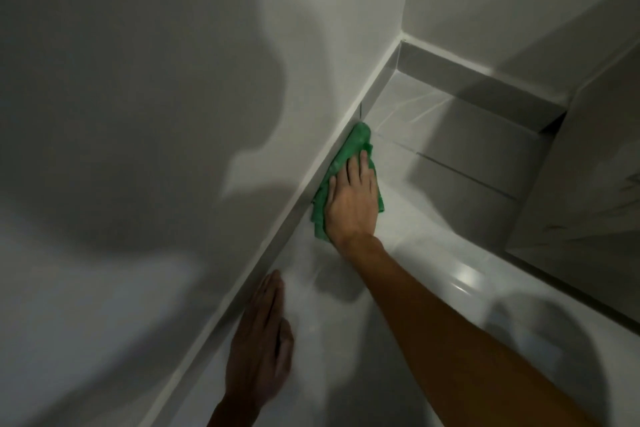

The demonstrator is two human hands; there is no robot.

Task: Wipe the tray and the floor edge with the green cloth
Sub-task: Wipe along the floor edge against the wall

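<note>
The right hand lies flat and open, palm pressing the green cloth onto the floor tile tight against the skirting, so the fold reaches into the floor edge; the left hand, open and empty, rests flat nearer the body, likely as a brace; no tray is visible

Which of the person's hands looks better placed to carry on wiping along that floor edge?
The right hand: it lies flat on the green cloth, pressed against the skirting. The left hand rests bare on the floor, away from the cloth.
</note>
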